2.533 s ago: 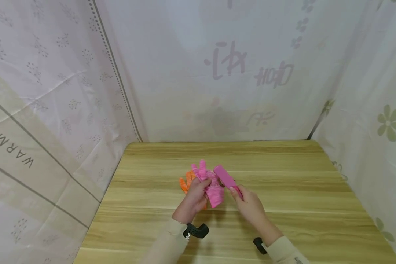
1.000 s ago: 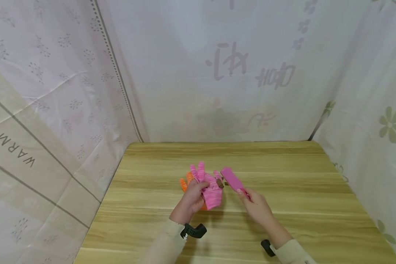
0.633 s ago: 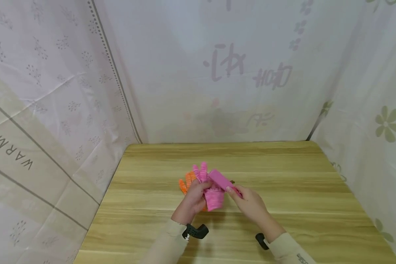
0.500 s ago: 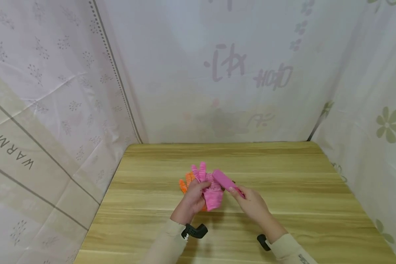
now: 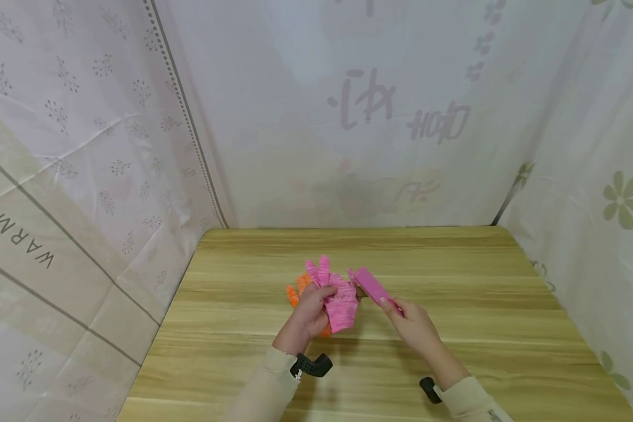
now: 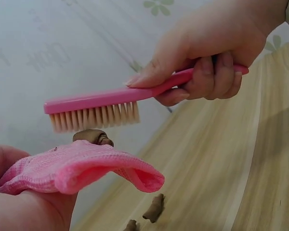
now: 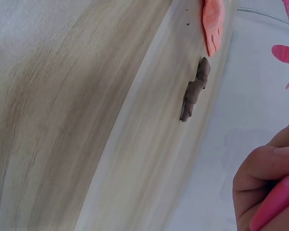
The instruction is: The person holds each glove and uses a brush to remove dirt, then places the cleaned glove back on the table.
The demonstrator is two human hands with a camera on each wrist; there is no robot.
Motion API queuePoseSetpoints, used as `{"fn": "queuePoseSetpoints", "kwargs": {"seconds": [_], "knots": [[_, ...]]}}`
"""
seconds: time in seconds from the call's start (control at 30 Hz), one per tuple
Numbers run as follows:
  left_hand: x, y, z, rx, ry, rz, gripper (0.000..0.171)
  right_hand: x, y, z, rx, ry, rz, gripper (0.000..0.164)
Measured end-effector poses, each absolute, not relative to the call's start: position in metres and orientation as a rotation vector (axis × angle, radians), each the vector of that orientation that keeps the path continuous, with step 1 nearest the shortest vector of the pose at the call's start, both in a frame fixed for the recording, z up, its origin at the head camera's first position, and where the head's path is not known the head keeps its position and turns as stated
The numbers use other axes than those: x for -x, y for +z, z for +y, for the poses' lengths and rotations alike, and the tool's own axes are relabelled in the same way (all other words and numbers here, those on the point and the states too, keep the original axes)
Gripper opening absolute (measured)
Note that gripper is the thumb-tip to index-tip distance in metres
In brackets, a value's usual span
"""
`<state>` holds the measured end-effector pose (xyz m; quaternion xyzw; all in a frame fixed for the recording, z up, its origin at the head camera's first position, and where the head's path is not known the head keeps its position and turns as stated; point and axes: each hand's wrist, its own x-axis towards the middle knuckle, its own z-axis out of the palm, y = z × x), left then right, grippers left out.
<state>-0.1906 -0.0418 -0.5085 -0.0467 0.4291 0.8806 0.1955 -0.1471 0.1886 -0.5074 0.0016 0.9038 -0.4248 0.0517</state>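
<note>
My left hand (image 5: 308, 312) grips a pink knitted glove (image 5: 343, 309) by its side, thumb on top, above the table. In the left wrist view its cuff gapes open, and a brown clay-like lump (image 6: 93, 136) sits on its far side. My right hand (image 5: 410, 325) grips a pink brush (image 5: 371, 285) by the handle. Pale bristles (image 6: 96, 117) point down, close over the lump in the left wrist view. From the head, the brush head lies at the glove's right edge. Partly hidden behind my left hand is an orange glove (image 5: 303, 282) on the table.
Brown pieces (image 7: 195, 90) lie on the wooden table (image 5: 453, 281) below the pink glove, near the orange glove's fingertips in the right wrist view. Tiny dark crumbs (image 7: 187, 23) lie nearby. Patterned curtains (image 5: 306, 146) hang at the back and both sides.
Over the earlier frames the brush goes back and forth between the pink glove and its right side. Since half a second ago it has moved right, uncovering more of the glove.
</note>
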Motion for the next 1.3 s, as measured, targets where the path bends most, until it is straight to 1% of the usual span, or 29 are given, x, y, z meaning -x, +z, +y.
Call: {"fn": "queuePoseSetpoints", "kwargs": {"seconds": [0.17,0.33,0.47,0.57,0.77,1.0,1.17,1.3], "knots": [[0.190,-0.509,-0.040,0.129,2.459,1.219,0.015,0.146,-0.506,0.187,-0.027,-1.339,2.749,0.052],[0.190,-0.510,-0.037,0.116,2.459,1.221,0.016,0.146,-0.497,0.176,0.047,-1.408,2.750,0.046],[0.189,-0.509,-0.032,0.062,2.468,1.203,0.021,0.147,-0.494,0.168,0.119,-1.349,2.760,0.047],[0.189,-0.506,-0.027,0.058,2.493,1.182,0.030,0.147,-0.497,0.169,0.095,-1.284,2.779,0.049],[0.190,-0.507,-0.020,0.118,2.505,1.161,0.039,0.148,-0.510,0.180,0.030,-1.264,2.777,0.053],[0.191,-0.509,-0.020,0.143,2.514,1.096,0.032,0.147,-0.513,0.189,-0.050,-1.333,2.749,0.053],[0.192,-0.508,-0.019,0.158,2.557,1.042,0.042,0.147,-0.513,0.196,-0.103,-1.351,2.747,0.054],[0.193,-0.507,-0.020,0.174,2.567,0.993,0.042,0.147,-0.515,0.198,-0.102,-1.343,2.753,0.054]]}}
